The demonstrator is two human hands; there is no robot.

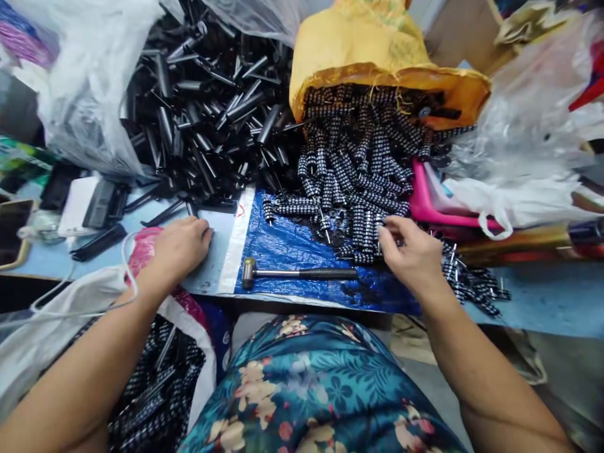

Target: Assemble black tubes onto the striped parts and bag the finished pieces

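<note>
My left hand (182,246) rests at the table's left part with its fingers curled, the fingertips against a black plastic piece (190,208) at the edge of a heap of similar black pieces (207,119). What lies inside its fingers is hidden. On the right, my right hand (415,251) pinches with thumb and forefinger at the near edge of a pile of black-and-white patterned rollers (340,170), some with thin metal pins. A small hammer (302,274) with a brass-coloured head lies between my hands on a blue plastic sheet (292,242).
A yellow sack (353,44) spills rollers onto the table. A pink tray (425,198) and a clear plastic bag (519,119) stand right. More rollers lie in a white sack (205,371) below the table's left side. A phone (16,233) sits far left, near a white cable (127,251).
</note>
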